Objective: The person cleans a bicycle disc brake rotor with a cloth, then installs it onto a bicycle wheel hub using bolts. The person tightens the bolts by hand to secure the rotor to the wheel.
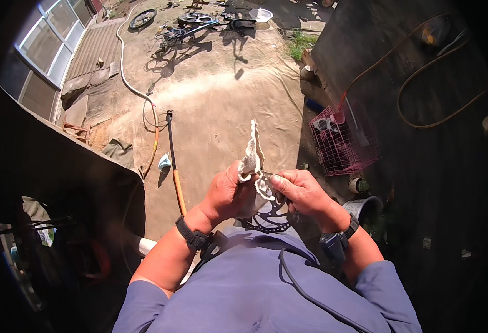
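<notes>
In front of my body, my left hand [230,191] is closed around a crumpled whitish rag [251,155], whose pointed end sticks up above the fingers. My right hand [305,194] is closed too, thumb pressed against the forefinger, at the rag's right side. A small shiny metal part shows between the two hands; its kind is hard to make out. Just below them is a dark, perforated bicycle disc brake rotor [269,219], partly hidden by the rag and my left hand. What lies inside my right fingers is mostly covered.
A long orange-and-black handled tool [177,186] lies left of my hands, beside a blue face mask [164,161]. A pink wire crate [344,139] stands at the right, near a metal bucket [364,208]. Far ahead lie a bicycle frame [191,30] and a loose wheel [143,19]. A hose [123,61] crosses the ground.
</notes>
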